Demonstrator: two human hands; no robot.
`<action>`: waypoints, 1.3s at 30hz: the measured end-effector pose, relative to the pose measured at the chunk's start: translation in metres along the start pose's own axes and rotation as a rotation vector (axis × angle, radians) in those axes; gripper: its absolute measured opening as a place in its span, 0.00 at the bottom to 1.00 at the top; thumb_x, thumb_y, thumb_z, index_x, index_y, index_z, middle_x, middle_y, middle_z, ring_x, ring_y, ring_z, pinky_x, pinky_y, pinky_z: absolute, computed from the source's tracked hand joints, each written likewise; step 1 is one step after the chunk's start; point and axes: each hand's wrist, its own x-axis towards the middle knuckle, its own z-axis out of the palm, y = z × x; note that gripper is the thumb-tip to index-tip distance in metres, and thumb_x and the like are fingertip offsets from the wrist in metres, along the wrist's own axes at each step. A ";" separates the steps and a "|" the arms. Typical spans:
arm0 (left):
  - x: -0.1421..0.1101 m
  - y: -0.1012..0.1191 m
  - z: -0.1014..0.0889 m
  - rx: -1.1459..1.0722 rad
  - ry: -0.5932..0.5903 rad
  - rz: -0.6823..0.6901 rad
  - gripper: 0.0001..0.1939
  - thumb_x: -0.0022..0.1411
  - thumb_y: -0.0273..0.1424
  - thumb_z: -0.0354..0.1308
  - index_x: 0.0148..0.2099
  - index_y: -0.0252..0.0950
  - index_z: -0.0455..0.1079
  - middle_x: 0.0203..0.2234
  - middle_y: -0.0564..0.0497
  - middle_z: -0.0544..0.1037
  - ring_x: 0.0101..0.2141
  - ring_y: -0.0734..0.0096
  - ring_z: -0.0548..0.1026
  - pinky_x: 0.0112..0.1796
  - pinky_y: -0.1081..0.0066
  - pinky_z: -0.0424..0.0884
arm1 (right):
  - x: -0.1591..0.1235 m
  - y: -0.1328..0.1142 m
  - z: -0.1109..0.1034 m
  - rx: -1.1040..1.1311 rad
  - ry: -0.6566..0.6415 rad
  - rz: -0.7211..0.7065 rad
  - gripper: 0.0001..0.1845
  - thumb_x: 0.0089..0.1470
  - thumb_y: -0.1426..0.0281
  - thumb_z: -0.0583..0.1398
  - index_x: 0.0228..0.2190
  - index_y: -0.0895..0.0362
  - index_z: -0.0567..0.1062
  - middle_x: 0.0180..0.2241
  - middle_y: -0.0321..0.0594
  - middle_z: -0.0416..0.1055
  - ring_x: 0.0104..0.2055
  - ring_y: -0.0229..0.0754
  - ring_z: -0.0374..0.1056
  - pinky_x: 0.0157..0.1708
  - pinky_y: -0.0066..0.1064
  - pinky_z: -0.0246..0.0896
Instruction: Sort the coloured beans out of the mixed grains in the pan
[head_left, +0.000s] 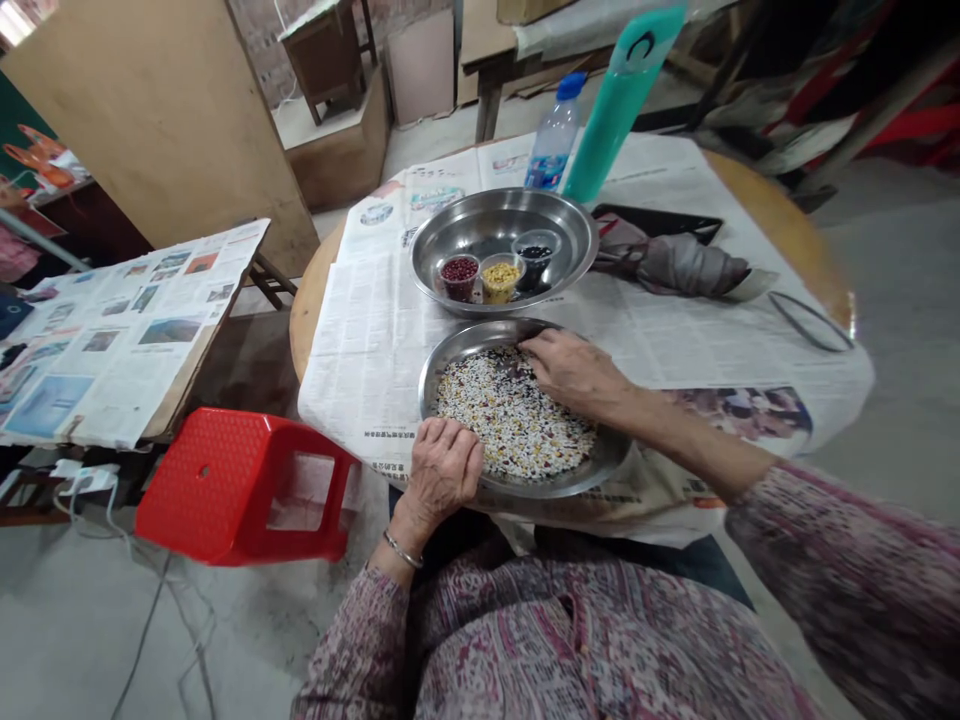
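Table (pixel 307 310), splayed right hand (pixel 577 375) in beans (pixel 517 430), left hand (pixel 442 470) maybe on rim (pixel 431 385)

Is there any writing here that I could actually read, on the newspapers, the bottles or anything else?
Nothing here can be read word for word.
Newspaper on the round table: headlines and columns, too small and blurred to read.
Newspaper on the side table: captions and columns, too small to read.
Plastic water bottle: blue label, too blurred to read.
Green bottle: one dark curved mark near the top, no legible text.
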 end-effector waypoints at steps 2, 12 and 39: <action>0.000 0.000 0.000 0.002 -0.005 -0.004 0.15 0.75 0.31 0.45 0.35 0.37 0.68 0.30 0.48 0.73 0.37 0.61 0.68 0.44 0.60 0.66 | 0.001 -0.006 0.007 -0.049 -0.005 -0.011 0.18 0.59 0.73 0.51 0.44 0.61 0.79 0.42 0.55 0.76 0.45 0.54 0.71 0.43 0.44 0.68; -0.001 0.001 0.000 0.019 -0.023 -0.003 0.16 0.75 0.31 0.44 0.36 0.37 0.68 0.30 0.47 0.73 0.37 0.61 0.68 0.44 0.60 0.67 | -0.029 -0.030 -0.020 0.385 -0.169 -0.130 0.12 0.60 0.67 0.55 0.32 0.53 0.79 0.32 0.41 0.78 0.32 0.42 0.71 0.36 0.35 0.66; -0.002 0.000 0.001 -0.102 0.105 -0.044 0.07 0.72 0.26 0.47 0.48 0.35 0.65 0.41 0.44 0.74 0.43 0.61 0.72 0.46 0.60 0.70 | -0.063 -0.039 -0.040 0.285 -0.396 -0.440 0.11 0.64 0.72 0.54 0.33 0.55 0.74 0.34 0.41 0.72 0.35 0.41 0.68 0.36 0.33 0.59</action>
